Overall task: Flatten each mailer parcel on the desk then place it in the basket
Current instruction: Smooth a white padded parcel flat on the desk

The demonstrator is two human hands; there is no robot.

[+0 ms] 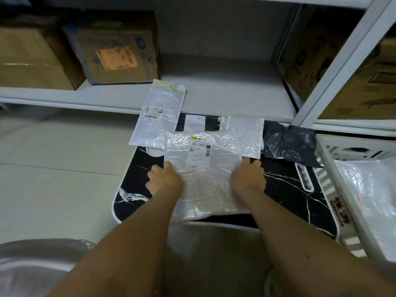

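A white crinkled mailer parcel (pixel 205 168) with a shipping label lies in the middle of the black marble-pattern desk (pixel 285 189). My left hand (pixel 164 180) grips its left edge and my right hand (pixel 248 179) grips its right edge, fingers curled around the plastic. Behind it lie a long white bubble mailer (pixel 158 116) on the left, a black mailer (pixel 192 123) with a label, a white bubble mailer (pixel 246 136) and a crumpled black mailer (pixel 289 142) on the right. The white basket (pixel 321 151) stands at the right with a white mailer (pixel 368 189) inside.
A white metal shelf (pixel 214 97) runs behind the desk, carrying cardboard boxes (pixel 113 48) at the left and more at the right behind an upright post (pixel 342 63). Pale floor tiles (pixel 53 157) lie to the left of the desk.
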